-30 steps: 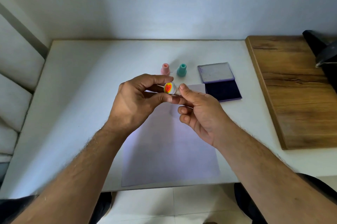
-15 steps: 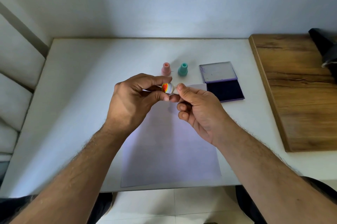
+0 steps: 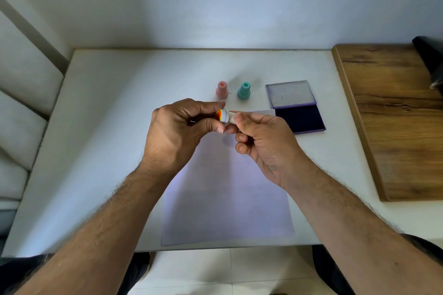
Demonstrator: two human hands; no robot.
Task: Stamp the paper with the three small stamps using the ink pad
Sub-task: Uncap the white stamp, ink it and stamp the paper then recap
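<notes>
A small white stamp (image 3: 225,116) with an orange-red sticker on its end is held above the far end of the white paper (image 3: 227,198). My left hand (image 3: 177,131) pinches its sticker end between thumb and forefinger. My right hand (image 3: 261,141) pinches the other end. A pink stamp (image 3: 222,89) and a teal stamp (image 3: 244,91) stand upright on the table behind the hands. The ink pad (image 3: 299,118) lies open to the right of the paper, its lid (image 3: 290,93) folded back.
The white table (image 3: 115,126) has a wall behind it. A wooden board (image 3: 393,114) lies on its right side, with a black object (image 3: 429,59) at the far right edge. White cushions (image 3: 21,107) sit to the left.
The stamp has turned in my fingers, so its orange sticker face now points left into my left hand. Both hands stay together above the paper's far end.
</notes>
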